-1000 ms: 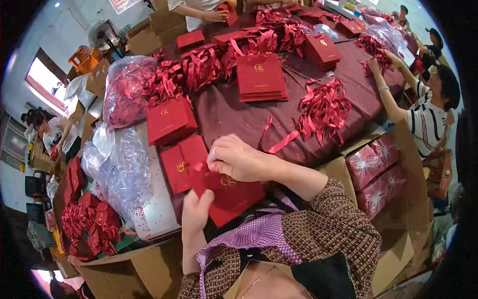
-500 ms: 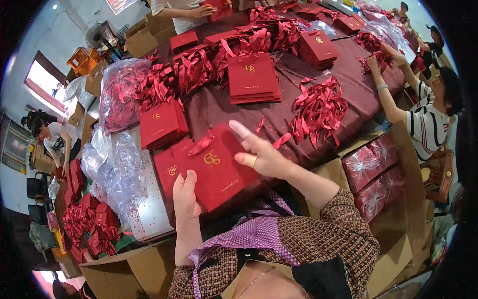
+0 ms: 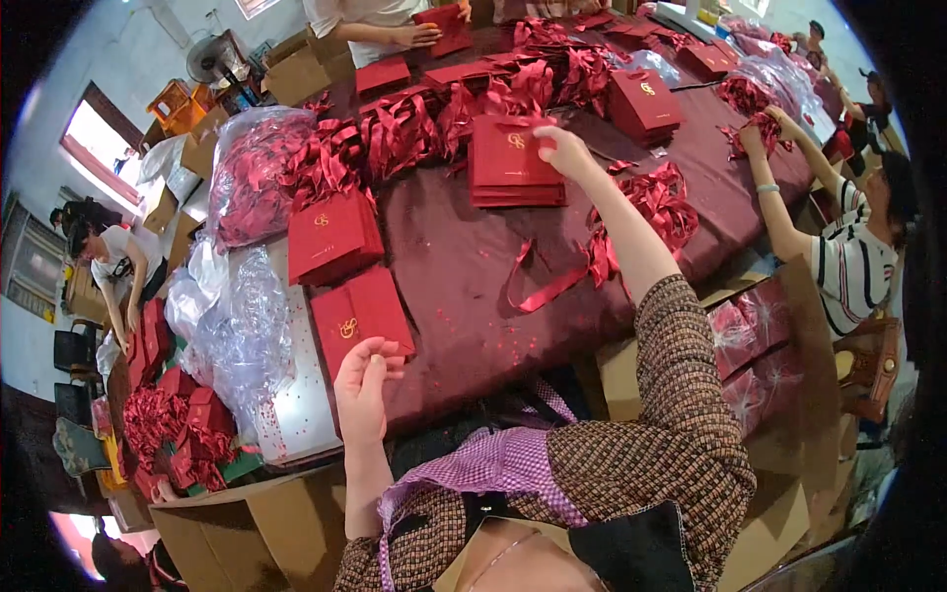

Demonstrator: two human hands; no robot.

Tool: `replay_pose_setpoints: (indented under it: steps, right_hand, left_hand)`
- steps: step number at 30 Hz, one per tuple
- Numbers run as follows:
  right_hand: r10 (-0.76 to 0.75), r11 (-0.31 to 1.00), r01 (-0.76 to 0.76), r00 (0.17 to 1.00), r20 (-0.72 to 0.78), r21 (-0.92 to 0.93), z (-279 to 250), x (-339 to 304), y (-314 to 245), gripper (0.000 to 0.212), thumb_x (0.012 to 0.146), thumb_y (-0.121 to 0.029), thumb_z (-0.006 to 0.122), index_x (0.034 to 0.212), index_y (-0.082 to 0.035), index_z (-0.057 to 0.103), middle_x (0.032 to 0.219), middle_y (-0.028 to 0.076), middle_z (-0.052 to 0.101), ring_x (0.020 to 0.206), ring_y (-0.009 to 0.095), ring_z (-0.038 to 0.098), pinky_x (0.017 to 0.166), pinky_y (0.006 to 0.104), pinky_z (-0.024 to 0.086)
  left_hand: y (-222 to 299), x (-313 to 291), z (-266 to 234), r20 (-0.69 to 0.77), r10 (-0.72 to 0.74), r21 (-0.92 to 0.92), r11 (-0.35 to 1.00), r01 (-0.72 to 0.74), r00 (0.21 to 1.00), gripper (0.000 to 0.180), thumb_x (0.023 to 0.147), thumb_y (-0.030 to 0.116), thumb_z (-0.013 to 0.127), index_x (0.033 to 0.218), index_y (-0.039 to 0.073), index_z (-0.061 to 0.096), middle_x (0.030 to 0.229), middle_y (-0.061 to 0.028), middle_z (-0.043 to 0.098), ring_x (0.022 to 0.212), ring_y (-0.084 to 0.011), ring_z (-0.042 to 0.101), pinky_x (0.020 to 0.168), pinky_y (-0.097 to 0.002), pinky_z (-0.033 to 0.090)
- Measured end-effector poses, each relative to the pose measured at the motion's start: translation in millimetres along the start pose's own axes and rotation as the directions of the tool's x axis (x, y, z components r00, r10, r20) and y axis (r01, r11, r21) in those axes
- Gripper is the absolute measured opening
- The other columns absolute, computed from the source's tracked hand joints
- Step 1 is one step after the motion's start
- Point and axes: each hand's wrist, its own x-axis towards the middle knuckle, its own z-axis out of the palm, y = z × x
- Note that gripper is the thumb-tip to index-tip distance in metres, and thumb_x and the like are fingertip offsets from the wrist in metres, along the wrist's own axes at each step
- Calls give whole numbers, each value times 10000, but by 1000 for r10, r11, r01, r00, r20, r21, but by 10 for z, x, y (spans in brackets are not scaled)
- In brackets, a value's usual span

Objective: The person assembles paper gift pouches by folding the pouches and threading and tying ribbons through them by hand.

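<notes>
The maroon-covered table spreads before me. At my right, an open carton holds clear-wrapped red packs; far left, a clear plastic bag bulges with red contents. My right hand is at the upper right edge of the middle stack of red bags; whether the fingertips pinch, I can't tell. My left hand, loosely curved and half-spread, is by a nearer red bag. Gold emblems mark both.

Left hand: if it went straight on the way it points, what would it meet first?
Most likely the red bag just ahead of the left hand; they overlap in view, so depth is unclear.
</notes>
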Motion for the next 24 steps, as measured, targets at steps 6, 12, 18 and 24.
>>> replay_pose_setpoints:
  steps: [6,12,18,24]
  right_hand:
    - [117,979,-85,979,170,-186,-106,-70,-192,404,797,-230,644,1194,-161,611,1053,182,651,993,339,625,854,422,487]
    - [193,872,-122,976,103,-474,-360,-152,-643,433,889,-406,541,1295,-257,518,1048,180,653,972,359,629,830,459,495]
    - [126,904,-104,992,27,-414,-471,-670,-1099,447,903,-465,524,978,-38,631,863,232,644,863,400,622,759,492,478]
    - [216,913,-112,948,234,-392,-93,-1333,-1291,484,862,-496,569,877,-13,609,863,235,645,885,422,607,758,497,464]
  left_hand:
    - [-59,-64,-198,-100,-40,196,979,59,994,179,946,57,487,1070,-12,596,974,-56,636,824,-110,596,713,-233,490]
    - [-64,-9,-275,-106,374,646,730,-222,921,118,905,68,569,996,2,604,911,-62,613,793,-128,570,680,-258,464]
    - [-35,142,-507,-187,484,840,530,-116,855,171,873,84,613,1001,-30,612,894,-130,595,764,-226,594,685,-323,491]
    - [-64,453,-706,-164,505,907,414,-71,848,245,872,187,620,963,-41,625,893,-189,602,834,-329,578,768,-409,466]
